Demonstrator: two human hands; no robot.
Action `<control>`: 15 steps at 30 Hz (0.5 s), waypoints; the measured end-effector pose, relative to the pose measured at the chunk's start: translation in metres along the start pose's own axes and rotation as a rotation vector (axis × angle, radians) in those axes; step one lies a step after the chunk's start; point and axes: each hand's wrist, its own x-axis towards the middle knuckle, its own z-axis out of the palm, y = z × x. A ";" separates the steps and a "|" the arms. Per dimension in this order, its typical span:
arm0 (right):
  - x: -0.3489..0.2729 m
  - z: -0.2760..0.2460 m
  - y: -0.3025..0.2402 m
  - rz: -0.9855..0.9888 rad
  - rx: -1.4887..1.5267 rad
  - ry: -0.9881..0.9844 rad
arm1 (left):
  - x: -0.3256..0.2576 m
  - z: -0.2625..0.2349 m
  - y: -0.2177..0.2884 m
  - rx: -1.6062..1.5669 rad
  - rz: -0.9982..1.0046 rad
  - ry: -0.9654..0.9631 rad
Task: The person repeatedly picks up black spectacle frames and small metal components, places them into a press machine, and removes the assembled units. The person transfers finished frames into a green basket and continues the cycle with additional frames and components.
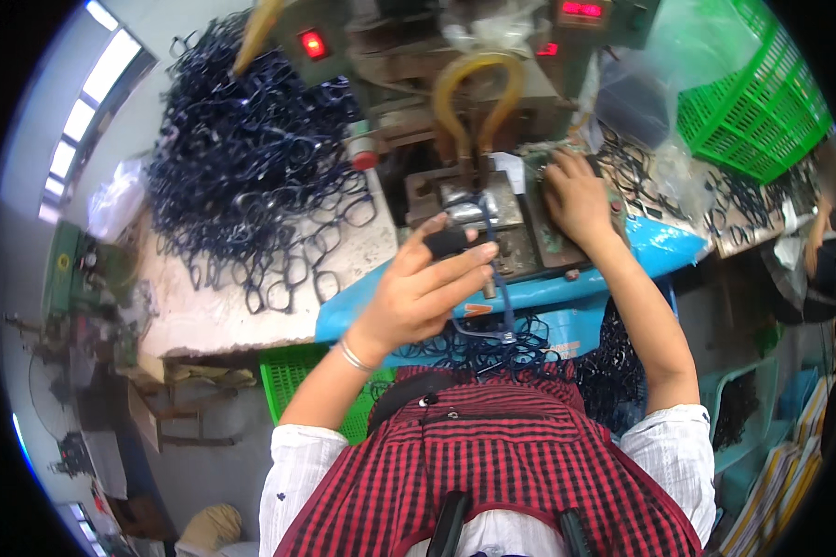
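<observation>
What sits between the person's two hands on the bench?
In the head view, the grey metal block of the machine lies between the left hand, holding a dark frame piece, and the right hand.

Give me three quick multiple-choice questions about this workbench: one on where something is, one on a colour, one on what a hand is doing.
1. Where does the big pile of dark eyeglass frames lie?
A. On the table to the person's left
B. In the green basket at the upper right
C. On the floor

2. What colour is the basket at the upper right?
A. Red
B. Green
C. White

3. What is the left hand doing?
A. Resting flat and empty
B. Holding a dark frame part in its fingers
C. Hidden from view

Answers:
1. A, the heap spreads over the pale table top left of the machine.
2. B, its mesh walls are bright green.
3. B, the fingers are closed around a dark piece, while the right hand rests on the machine bed.
</observation>
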 end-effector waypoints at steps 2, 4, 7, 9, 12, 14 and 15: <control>-0.007 -0.015 -0.001 0.252 0.124 0.023 | -0.018 0.005 0.017 -0.001 -0.118 0.064; -0.034 -0.018 0.018 0.506 0.314 0.299 | -0.055 0.003 0.033 0.148 -0.169 0.200; -0.091 -0.042 0.038 0.874 1.034 0.491 | -0.126 -0.013 0.035 0.495 -0.635 0.370; -0.088 -0.027 0.026 0.951 1.144 0.538 | -0.156 -0.042 0.005 0.521 -0.913 0.718; -0.062 0.003 0.010 0.894 1.045 0.550 | -0.180 -0.087 -0.037 0.600 -1.011 0.556; -0.034 0.014 -0.005 0.846 1.045 0.507 | -0.166 -0.097 -0.054 0.635 -0.927 0.306; -0.024 0.011 -0.013 0.829 1.046 0.458 | -0.160 -0.095 -0.070 0.707 -0.796 0.221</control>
